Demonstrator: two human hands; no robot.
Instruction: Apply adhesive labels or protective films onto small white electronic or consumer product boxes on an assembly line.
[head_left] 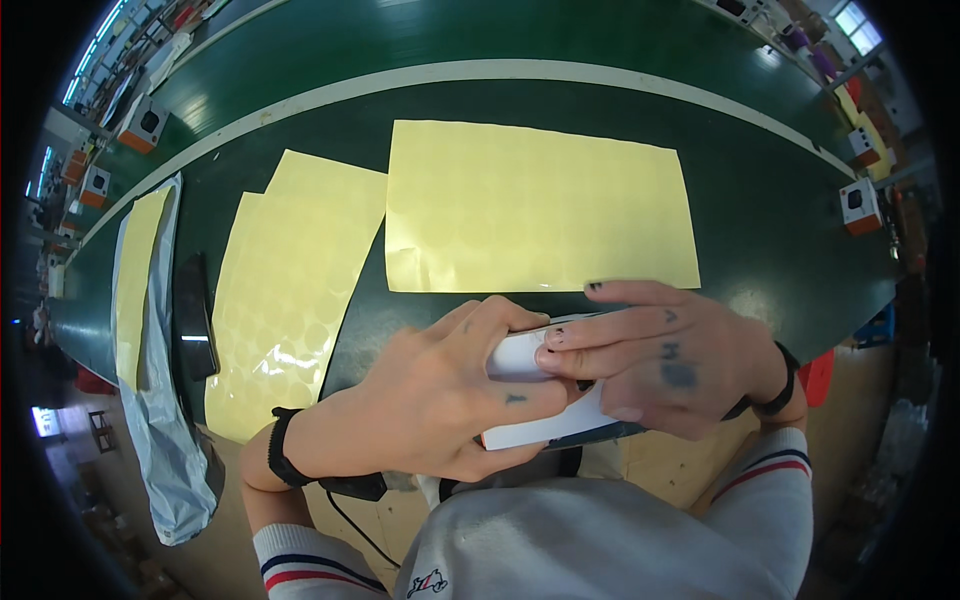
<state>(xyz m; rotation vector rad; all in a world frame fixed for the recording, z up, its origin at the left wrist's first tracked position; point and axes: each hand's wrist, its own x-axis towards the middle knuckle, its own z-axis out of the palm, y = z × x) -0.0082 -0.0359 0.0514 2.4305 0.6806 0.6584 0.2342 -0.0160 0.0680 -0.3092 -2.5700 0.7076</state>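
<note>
A small white box (518, 356) is between my hands at the near edge of the green table. My left hand (430, 390) wraps round it from the left, its fingers curled over the far and near sides. From the right, my right hand (670, 360) lays its fingertips on the box's top, pressed against it. A white face with a dark edge shows below the fingers; much of the box is covered by both hands. Just beyond them lies a large pale yellow sticker sheet (540, 210), flat on the table.
More yellow sheets of round stickers (290, 270) overlap at the left. Beside them are a black phone-like slab (195, 310) and a silver plastic bag (165, 440) with a yellow strip (140, 270) on it. Small boxes (862, 207) stand at the right; a red stool (817, 378) is below.
</note>
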